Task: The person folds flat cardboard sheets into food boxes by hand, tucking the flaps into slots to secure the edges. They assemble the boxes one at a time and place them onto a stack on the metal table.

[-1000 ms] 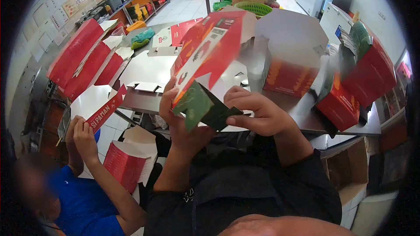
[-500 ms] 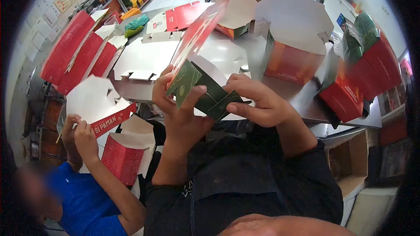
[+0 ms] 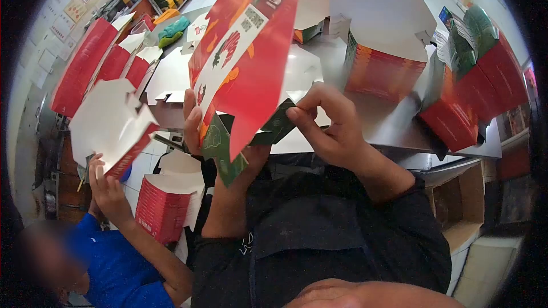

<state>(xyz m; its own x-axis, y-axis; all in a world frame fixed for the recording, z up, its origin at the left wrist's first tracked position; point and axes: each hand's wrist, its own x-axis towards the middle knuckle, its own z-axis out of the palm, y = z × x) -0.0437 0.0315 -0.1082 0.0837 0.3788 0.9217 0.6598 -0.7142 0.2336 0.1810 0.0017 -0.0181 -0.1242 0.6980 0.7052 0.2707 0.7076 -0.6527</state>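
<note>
A partly folded red and green cardboard food box (image 3: 257, 74) is held up in front of me, its printed red panel turned toward the camera. My left hand (image 3: 251, 162) grips it from the left and below; the fingers curl at its left edge, and part of the hand is hidden behind the green flaps. At the box's right side, my right hand (image 3: 331, 128) pinches the end of a dark green flap (image 3: 278, 122) between thumb and fingers. A flat white cardboard blank (image 3: 165, 77) lies on the metal table beyond the box.
At left, a person in a blue sleeve (image 3: 123, 268) holds another white and red box (image 3: 108, 120). Nested red boxes (image 3: 162, 208) stand below it. More box stacks (image 3: 388, 68) occupy the table's right, with red stacks (image 3: 80, 65) at far left. A teal cloth (image 3: 174, 29) lies behind.
The box in my hands has turned, so its red printed panel now faces me. My right hand has shifted up along the green flap. The other person's box has tilted and moved left.
</note>
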